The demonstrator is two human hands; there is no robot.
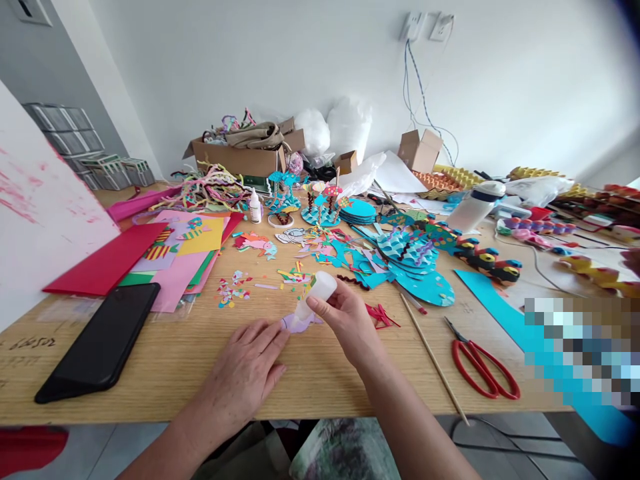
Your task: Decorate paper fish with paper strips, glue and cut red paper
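Note:
My right hand [347,317] is wrapped round a white glue bottle [320,288], which it holds tilted with the nozzle pointing down and left. Under the nozzle a small purple paper piece [299,324] lies on the wooden table [180,373]. My left hand [255,357] lies flat, fingers stretched out, its fingertips touching the left edge of that piece. Small coloured paper bits [233,291] are scattered just beyond my left hand. Red paper strips [383,316] lie right of my right hand.
A black phone [103,340] and coloured paper sheets [173,303] are at left. Red-handled scissors [483,367], a wooden stick [433,357] and blue paper [493,307] lie at right. Behind stand another glue bottle [255,208], paper fish [255,245] and a cardboard box [240,157].

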